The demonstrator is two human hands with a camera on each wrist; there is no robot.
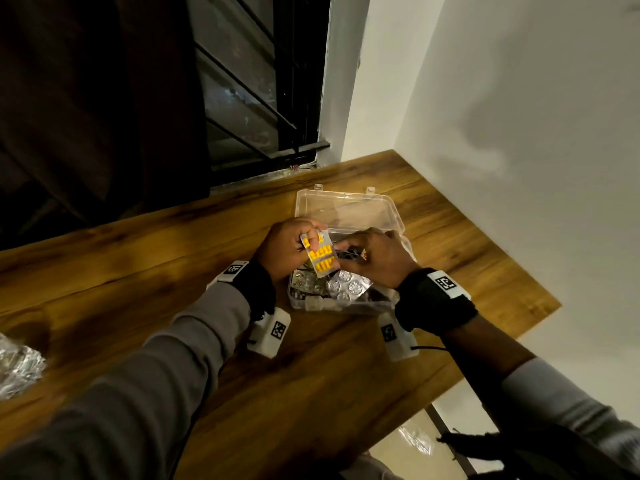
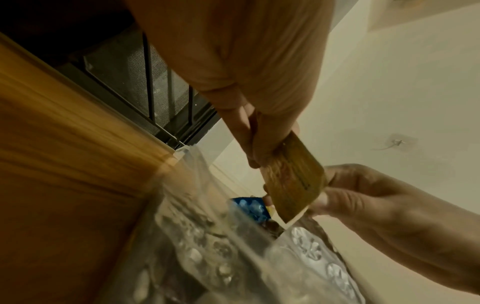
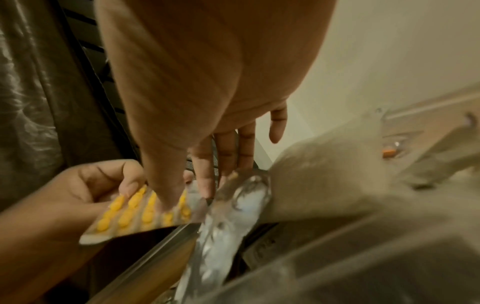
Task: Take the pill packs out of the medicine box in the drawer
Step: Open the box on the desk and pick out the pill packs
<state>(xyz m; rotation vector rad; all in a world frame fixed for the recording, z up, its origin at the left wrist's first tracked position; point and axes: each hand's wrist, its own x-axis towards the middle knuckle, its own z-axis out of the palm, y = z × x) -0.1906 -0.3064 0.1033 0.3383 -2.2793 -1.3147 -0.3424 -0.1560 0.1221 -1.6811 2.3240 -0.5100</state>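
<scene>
We are mid-way through emptying the medicine box [image 1: 349, 216], which sits open on the desk [image 1: 138, 265] with its clear lid thrown back toward the window side. Our left hand [image 1: 289, 249] holds a yellow pill pack [image 1: 320, 256] just above the box's near-left part, its fingers [image 3: 130, 185] curled round the pack's far end. Our right hand [image 1: 375, 258] reaches in from the box's right side; in the right wrist view its thumb presses on the blister face while the other fingers hang straight and loose behind, so it touches the pack rather than clasps it.

The pack's long axis runs from the lid side of the box down toward its front edge, tilted, blister side facing us, with the free end pointing at the front of the box.

We judge this pack is already clear of the box. Next it needs setting on the desk left of the box, and then we go back in. More remain inside: silver foil packs [image 1: 346, 287] along the front of the box and a blue pack [image 2: 250, 206] deeper in.
</scene>
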